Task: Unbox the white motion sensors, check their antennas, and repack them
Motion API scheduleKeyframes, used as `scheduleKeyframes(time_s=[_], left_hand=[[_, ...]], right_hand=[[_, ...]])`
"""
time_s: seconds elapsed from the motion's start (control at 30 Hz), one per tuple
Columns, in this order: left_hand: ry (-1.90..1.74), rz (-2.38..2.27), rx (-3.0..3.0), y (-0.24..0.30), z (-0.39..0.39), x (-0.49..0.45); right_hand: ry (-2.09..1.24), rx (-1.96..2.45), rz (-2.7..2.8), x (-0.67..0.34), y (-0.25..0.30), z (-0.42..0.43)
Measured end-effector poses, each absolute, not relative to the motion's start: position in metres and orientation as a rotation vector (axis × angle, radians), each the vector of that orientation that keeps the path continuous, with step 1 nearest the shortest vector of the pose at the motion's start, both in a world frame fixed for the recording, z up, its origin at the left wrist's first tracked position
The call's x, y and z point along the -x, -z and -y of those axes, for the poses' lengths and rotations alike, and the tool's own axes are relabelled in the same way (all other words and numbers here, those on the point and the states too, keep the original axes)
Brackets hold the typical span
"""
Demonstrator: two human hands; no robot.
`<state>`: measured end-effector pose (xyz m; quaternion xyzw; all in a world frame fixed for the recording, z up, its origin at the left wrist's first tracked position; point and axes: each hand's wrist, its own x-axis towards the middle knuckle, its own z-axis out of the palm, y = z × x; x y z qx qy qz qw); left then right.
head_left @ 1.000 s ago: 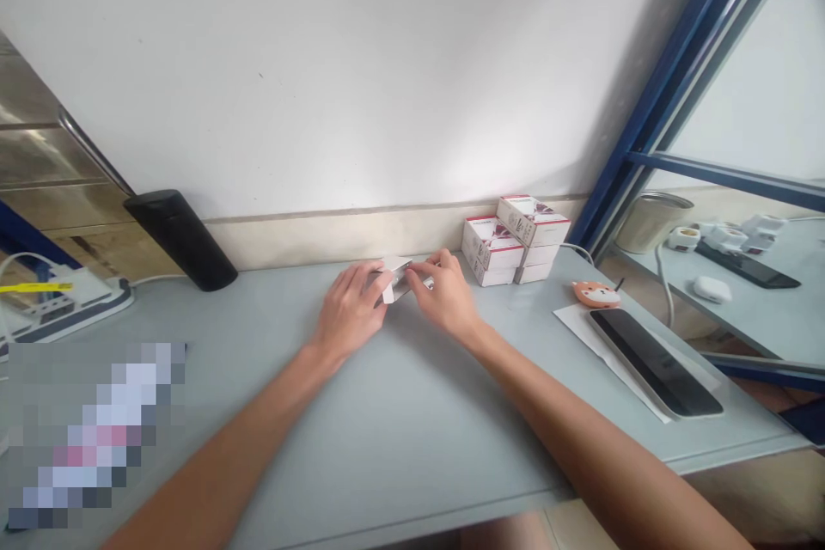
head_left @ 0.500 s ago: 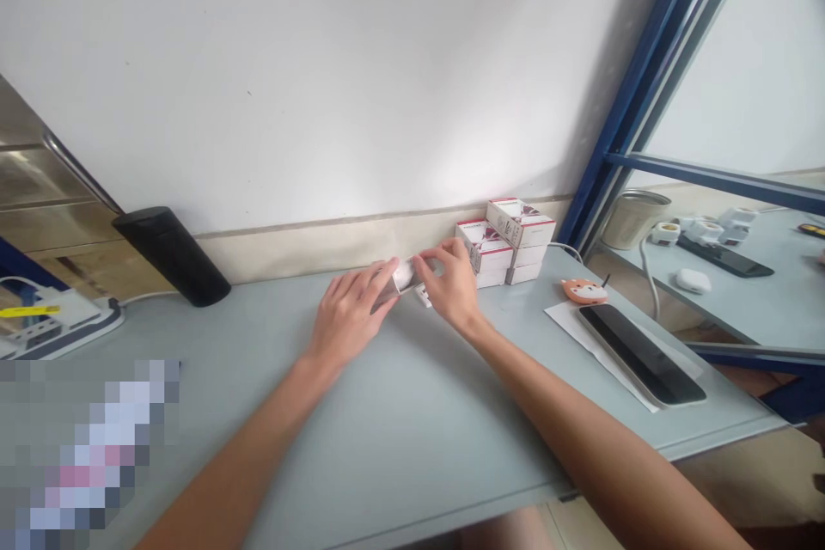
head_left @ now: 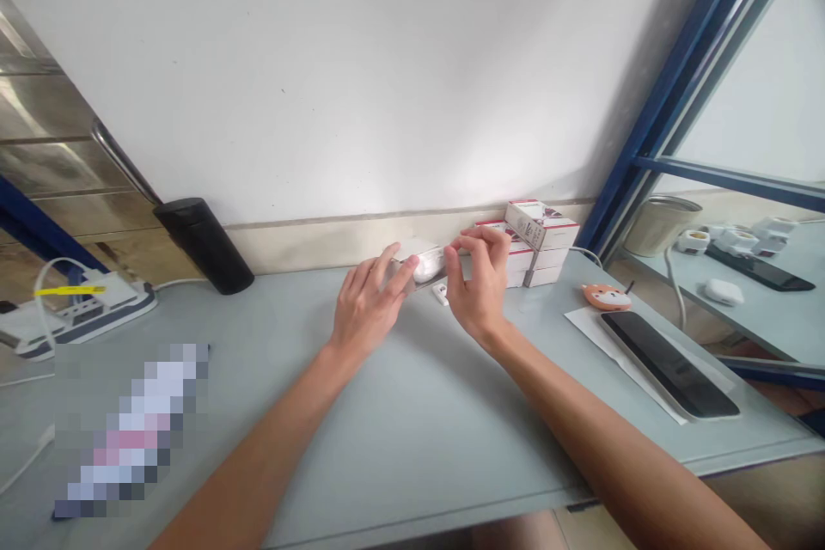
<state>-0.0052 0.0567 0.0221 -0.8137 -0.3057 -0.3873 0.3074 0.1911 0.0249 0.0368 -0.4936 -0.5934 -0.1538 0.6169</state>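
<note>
My left hand (head_left: 367, 296) grips the left side of a small open box (head_left: 412, 248), its thumb and fingers on the walls. A white wrapped bundle (head_left: 426, 265) shows inside the box; its exact kind is unclear. At the right end of the box, my right hand (head_left: 480, 275) is closed, with thumb and forefinger pinching the edge. A small white piece (head_left: 441, 293) lies on the grey table (head_left: 412, 412) just below the box, between the hands. Stacked red-and-white boxes (head_left: 545, 241) stand behind my right hand, which partly hides them.
At the left are a black cylinder (head_left: 206, 247), a power strip (head_left: 96, 309) with a yellow-tagged cable, and a pixelated patch (head_left: 132, 430). On the right lie an orange animal-shaped item (head_left: 606, 296) and a phone (head_left: 667, 361) on white paper. A mirror (head_left: 748, 266) stands beyond.
The view has swung left, so everything sits farther right. The box is turned so that more of the white bundle shows. Both hands stay at the box.
</note>
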Motion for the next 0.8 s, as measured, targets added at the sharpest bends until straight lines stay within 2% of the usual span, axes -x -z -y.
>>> scheduleKeyframes(time_s=[0.17,0.33,0.5,0.8], left_hand=[[1.154,0.953,2.248,-0.012,-0.070,0.014],[1.440,1.327,2.308,-0.007,-0.083,0.027],[1.399,1.368,2.404,-0.007,-0.094,0.038],[1.530,1.578,2.447,-0.009,-0.105,0.048]], right_hand=[[0.350,1.066,1.158,-0.201,-0.047,-0.026],[0.080,1.124,1.036,-0.214,-0.055,-0.030],[-0.143,1.217,1.112,-0.208,-0.039,-0.036],[-0.233,1.223,1.141,-0.205,-0.036,-0.033]])
